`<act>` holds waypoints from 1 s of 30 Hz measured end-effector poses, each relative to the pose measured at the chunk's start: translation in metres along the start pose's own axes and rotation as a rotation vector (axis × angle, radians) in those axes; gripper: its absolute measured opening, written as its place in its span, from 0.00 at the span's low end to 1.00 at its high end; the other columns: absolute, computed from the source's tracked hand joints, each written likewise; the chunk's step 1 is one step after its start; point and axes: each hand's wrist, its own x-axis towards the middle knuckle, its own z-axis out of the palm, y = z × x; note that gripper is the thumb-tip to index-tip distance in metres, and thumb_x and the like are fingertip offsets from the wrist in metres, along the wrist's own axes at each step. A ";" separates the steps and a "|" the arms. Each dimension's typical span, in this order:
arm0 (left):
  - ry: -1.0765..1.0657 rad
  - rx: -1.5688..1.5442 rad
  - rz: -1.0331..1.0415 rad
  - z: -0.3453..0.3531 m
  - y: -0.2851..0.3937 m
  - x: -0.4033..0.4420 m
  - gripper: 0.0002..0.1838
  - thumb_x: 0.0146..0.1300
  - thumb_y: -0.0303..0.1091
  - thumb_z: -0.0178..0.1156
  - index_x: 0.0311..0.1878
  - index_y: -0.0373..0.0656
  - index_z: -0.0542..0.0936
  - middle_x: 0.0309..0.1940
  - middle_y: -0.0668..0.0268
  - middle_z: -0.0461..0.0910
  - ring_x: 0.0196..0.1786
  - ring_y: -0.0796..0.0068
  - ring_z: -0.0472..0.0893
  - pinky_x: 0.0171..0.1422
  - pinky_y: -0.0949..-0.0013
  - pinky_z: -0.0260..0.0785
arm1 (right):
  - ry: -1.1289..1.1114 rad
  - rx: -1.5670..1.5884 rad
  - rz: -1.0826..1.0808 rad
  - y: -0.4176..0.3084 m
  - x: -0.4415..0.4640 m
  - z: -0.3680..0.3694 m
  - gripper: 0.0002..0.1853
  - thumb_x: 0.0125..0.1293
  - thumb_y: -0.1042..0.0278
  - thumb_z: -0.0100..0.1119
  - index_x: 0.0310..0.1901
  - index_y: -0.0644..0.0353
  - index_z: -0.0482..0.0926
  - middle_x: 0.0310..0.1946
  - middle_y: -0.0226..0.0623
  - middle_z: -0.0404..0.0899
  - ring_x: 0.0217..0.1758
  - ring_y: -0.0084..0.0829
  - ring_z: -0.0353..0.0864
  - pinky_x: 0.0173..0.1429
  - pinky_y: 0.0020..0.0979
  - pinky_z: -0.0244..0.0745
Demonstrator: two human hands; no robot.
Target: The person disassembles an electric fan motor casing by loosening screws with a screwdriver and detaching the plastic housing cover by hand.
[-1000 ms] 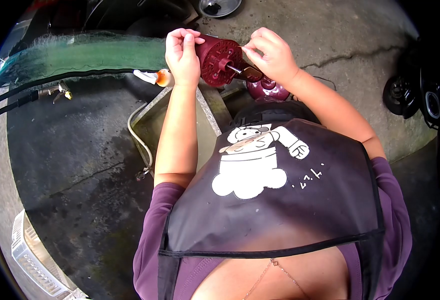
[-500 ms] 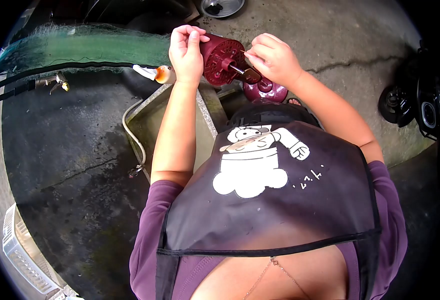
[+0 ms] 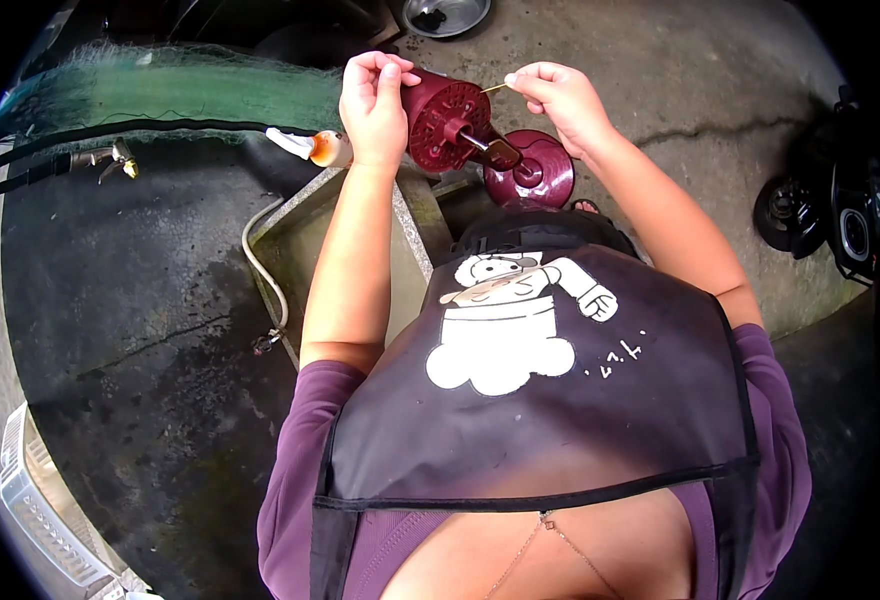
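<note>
A maroon slotted cylinder (image 3: 447,125), which looks like a fan's motor housing, has a metal shaft sticking out of its round face. My left hand (image 3: 373,105) is closed against its left side, fingers curled at the upper edge. A neck links it to a round maroon base (image 3: 557,160) on the right. My right hand (image 3: 567,103) pinches a thin yellowish stick (image 3: 495,88) between thumb and forefinger. The stick's far end reaches the upper right rim of the slotted face; whether it enters a slot I cannot make out.
Under my left arm is a concrete trough (image 3: 415,220), with a pale hose (image 3: 263,265) beside it. A white-and-orange bottle (image 3: 330,149) stands near its corner. Green netting (image 3: 190,95), a metal basin (image 3: 450,15) and a white plastic basket (image 3: 50,510) lie farther out.
My right hand has moved up and right from the slotted face, showing more of the stick and uncovering the base. My left hand and the cylinder have stayed almost still.
</note>
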 end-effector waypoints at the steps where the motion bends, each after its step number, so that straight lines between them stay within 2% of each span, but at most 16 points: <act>1: 0.005 0.007 -0.006 0.001 0.001 0.000 0.02 0.73 0.24 0.54 0.45 0.37 0.72 0.40 0.63 0.80 0.38 0.79 0.80 0.49 0.75 0.74 | 0.008 -0.087 -0.027 0.001 0.001 -0.003 0.08 0.63 0.66 0.69 0.37 0.61 0.84 0.30 0.23 0.79 0.29 0.15 0.69 0.36 0.21 0.64; 3: 0.002 0.014 0.001 0.000 0.001 0.002 0.02 0.73 0.24 0.54 0.45 0.37 0.72 0.40 0.63 0.80 0.38 0.79 0.80 0.49 0.75 0.74 | 0.018 -0.172 -0.058 0.002 -0.001 -0.005 0.08 0.64 0.66 0.68 0.37 0.61 0.83 0.32 0.24 0.80 0.31 0.16 0.70 0.37 0.21 0.66; 5: -0.003 0.020 0.000 0.000 0.000 0.001 0.02 0.73 0.24 0.54 0.45 0.37 0.72 0.40 0.63 0.80 0.38 0.79 0.80 0.49 0.75 0.74 | 0.020 -0.509 -0.371 0.004 -0.008 -0.006 0.07 0.64 0.68 0.68 0.37 0.62 0.83 0.38 0.27 0.81 0.34 0.18 0.74 0.42 0.21 0.70; 6: -0.006 0.006 0.006 0.000 0.000 0.002 0.02 0.74 0.24 0.54 0.45 0.37 0.72 0.40 0.62 0.80 0.38 0.79 0.80 0.49 0.74 0.74 | 0.024 -0.507 -0.370 0.004 -0.012 -0.005 0.07 0.64 0.68 0.68 0.37 0.62 0.83 0.38 0.27 0.81 0.34 0.18 0.74 0.42 0.21 0.70; 9: -0.011 -0.008 0.010 -0.001 -0.002 0.002 0.02 0.74 0.24 0.53 0.45 0.37 0.72 0.40 0.62 0.80 0.38 0.79 0.80 0.49 0.74 0.74 | 0.009 -0.566 -0.615 0.003 -0.021 -0.001 0.05 0.60 0.69 0.69 0.34 0.58 0.82 0.37 0.33 0.81 0.38 0.31 0.80 0.45 0.31 0.76; 10: -0.009 -0.007 0.009 -0.001 -0.002 0.002 0.02 0.74 0.24 0.53 0.45 0.37 0.72 0.40 0.62 0.80 0.38 0.79 0.80 0.49 0.74 0.74 | 0.013 -0.564 -0.613 0.004 -0.021 -0.002 0.05 0.60 0.69 0.69 0.34 0.58 0.82 0.37 0.33 0.81 0.38 0.31 0.80 0.45 0.31 0.76; 12: -0.013 -0.001 0.007 -0.001 -0.002 0.002 0.02 0.74 0.24 0.53 0.45 0.37 0.72 0.40 0.62 0.80 0.38 0.78 0.80 0.49 0.74 0.74 | 0.071 -0.755 -0.870 0.005 -0.020 -0.003 0.05 0.58 0.68 0.69 0.32 0.57 0.81 0.37 0.31 0.82 0.39 0.35 0.80 0.44 0.32 0.76; 19: -0.010 0.014 -0.003 0.000 0.000 0.002 0.01 0.74 0.24 0.53 0.45 0.37 0.72 0.40 0.62 0.80 0.38 0.79 0.80 0.49 0.74 0.74 | 0.091 -0.830 -0.924 0.000 -0.023 0.000 0.07 0.58 0.66 0.68 0.29 0.56 0.80 0.34 0.27 0.81 0.38 0.34 0.79 0.43 0.34 0.76; 22: -0.007 -0.009 0.000 0.000 -0.001 0.002 0.01 0.74 0.24 0.53 0.45 0.37 0.72 0.40 0.62 0.80 0.38 0.79 0.80 0.49 0.75 0.74 | 0.059 -0.930 -1.039 -0.002 -0.024 -0.002 0.08 0.58 0.66 0.69 0.27 0.55 0.79 0.32 0.26 0.80 0.36 0.32 0.79 0.41 0.33 0.75; 24: -0.010 -0.012 -0.001 0.000 -0.002 0.002 0.01 0.74 0.24 0.53 0.45 0.37 0.72 0.40 0.62 0.80 0.38 0.79 0.80 0.49 0.75 0.74 | 0.021 -1.009 -1.192 -0.001 -0.024 -0.004 0.08 0.57 0.68 0.69 0.25 0.54 0.79 0.30 0.25 0.79 0.34 0.30 0.79 0.39 0.33 0.74; 30: -0.008 0.017 -0.014 0.000 -0.001 0.002 0.02 0.74 0.25 0.54 0.45 0.38 0.72 0.40 0.62 0.80 0.38 0.79 0.80 0.50 0.75 0.73 | 0.047 -0.982 -1.235 0.003 -0.022 -0.004 0.08 0.55 0.69 0.70 0.24 0.54 0.78 0.29 0.25 0.78 0.33 0.29 0.78 0.37 0.32 0.72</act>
